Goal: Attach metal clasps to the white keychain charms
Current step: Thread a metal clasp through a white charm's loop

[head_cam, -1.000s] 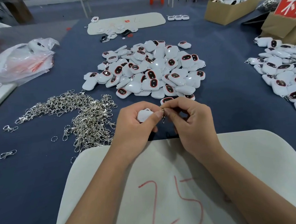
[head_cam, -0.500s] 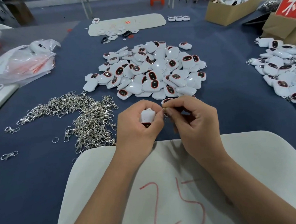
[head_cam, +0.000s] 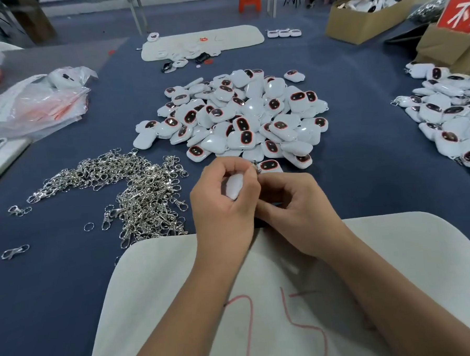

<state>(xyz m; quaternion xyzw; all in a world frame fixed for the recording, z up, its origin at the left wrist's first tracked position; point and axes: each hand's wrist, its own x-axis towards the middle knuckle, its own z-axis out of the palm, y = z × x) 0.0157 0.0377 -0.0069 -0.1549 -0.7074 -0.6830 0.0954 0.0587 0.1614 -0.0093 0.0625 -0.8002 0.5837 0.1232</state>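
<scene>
My left hand (head_cam: 222,200) grips a white keychain charm (head_cam: 234,187) in its curled fingers, above the near edge of the blue table. A small metal clasp (head_cam: 255,166) sticks up between my left fingertips and the charm's top. My right hand (head_cam: 298,212) lies curled right beside the left, its fingers tucked under; what it holds is hidden. A heap of white charms (head_cam: 241,120) with dark red-rimmed faces lies just beyond my hands. A pile of loose silver clasps (head_cam: 136,194) spreads out to the left.
A white board (head_cam: 412,250) with red "25" lies under my forearms. More charms (head_cam: 454,117) are heaped at the right edge. Cardboard boxes (head_cam: 367,21) stand at the back right, plastic bags (head_cam: 34,104) at the left, another white board (head_cam: 202,42) at the back.
My left hand turned the charm and rose slightly, with the clasp now at its fingertips. My right hand dropped lower and curled in beside the left wrist.
</scene>
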